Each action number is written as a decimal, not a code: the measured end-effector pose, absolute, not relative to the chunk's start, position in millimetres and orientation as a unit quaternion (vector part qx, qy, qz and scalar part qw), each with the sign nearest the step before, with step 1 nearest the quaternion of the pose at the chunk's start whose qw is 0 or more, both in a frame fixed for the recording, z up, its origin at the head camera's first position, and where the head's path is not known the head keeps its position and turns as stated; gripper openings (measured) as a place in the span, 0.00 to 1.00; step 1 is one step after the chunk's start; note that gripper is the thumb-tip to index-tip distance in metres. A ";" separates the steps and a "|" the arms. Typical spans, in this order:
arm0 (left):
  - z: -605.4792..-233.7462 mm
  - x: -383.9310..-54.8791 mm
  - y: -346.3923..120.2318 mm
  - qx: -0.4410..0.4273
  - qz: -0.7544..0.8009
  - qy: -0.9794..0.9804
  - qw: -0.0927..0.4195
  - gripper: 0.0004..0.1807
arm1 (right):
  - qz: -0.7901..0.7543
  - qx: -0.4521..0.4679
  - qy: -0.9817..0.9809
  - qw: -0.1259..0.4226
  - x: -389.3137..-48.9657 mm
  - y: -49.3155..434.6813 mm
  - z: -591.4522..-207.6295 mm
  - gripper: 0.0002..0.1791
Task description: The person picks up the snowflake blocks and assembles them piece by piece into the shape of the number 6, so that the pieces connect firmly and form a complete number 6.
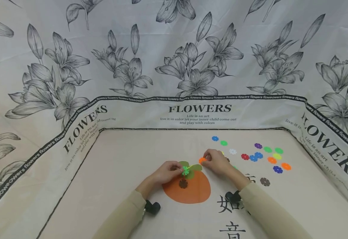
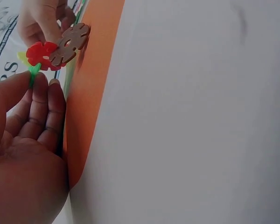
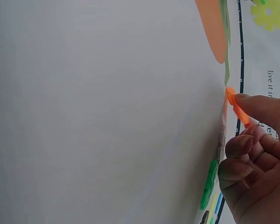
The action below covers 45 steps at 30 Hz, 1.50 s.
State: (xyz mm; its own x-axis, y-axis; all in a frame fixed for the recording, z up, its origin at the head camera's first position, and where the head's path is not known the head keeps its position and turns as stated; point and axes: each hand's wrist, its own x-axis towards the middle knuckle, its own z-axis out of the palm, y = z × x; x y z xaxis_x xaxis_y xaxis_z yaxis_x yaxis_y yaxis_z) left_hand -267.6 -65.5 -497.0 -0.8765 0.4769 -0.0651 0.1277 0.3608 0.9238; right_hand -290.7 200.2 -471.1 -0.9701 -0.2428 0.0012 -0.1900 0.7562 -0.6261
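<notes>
- Left hand pinches the green disc narrowly between thumb and fingertip
- Right hand pinches the orange disc, also at its fingers' tips

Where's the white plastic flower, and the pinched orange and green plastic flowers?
White plastic flower (image 1: 232, 151): head view, middle of its face.
Pinched orange plastic flower (image 3: 237, 108): right wrist view, middle of its visible part.
Pinched green plastic flower (image 2: 35, 73): left wrist view, on its visible edge.

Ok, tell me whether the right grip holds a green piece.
No, in the right wrist view the right grip pinches an orange piece.
</notes>
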 end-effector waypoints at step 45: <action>-498.4 -268.5 -65.3 0.164 0.545 0.805 0.169 0.09 | -0.596 -0.163 0.779 0.111 -256.7 180.7 -471.7 0.17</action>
State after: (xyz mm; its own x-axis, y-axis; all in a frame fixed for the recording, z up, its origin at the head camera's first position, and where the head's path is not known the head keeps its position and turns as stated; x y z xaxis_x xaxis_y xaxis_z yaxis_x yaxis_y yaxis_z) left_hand -268.5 -65.3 -498.4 -0.8886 0.4491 -0.0933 0.0799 0.3519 0.9326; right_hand -256.7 180.7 -471.7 -0.9222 -0.3861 0.0210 -0.1214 0.2376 -0.9638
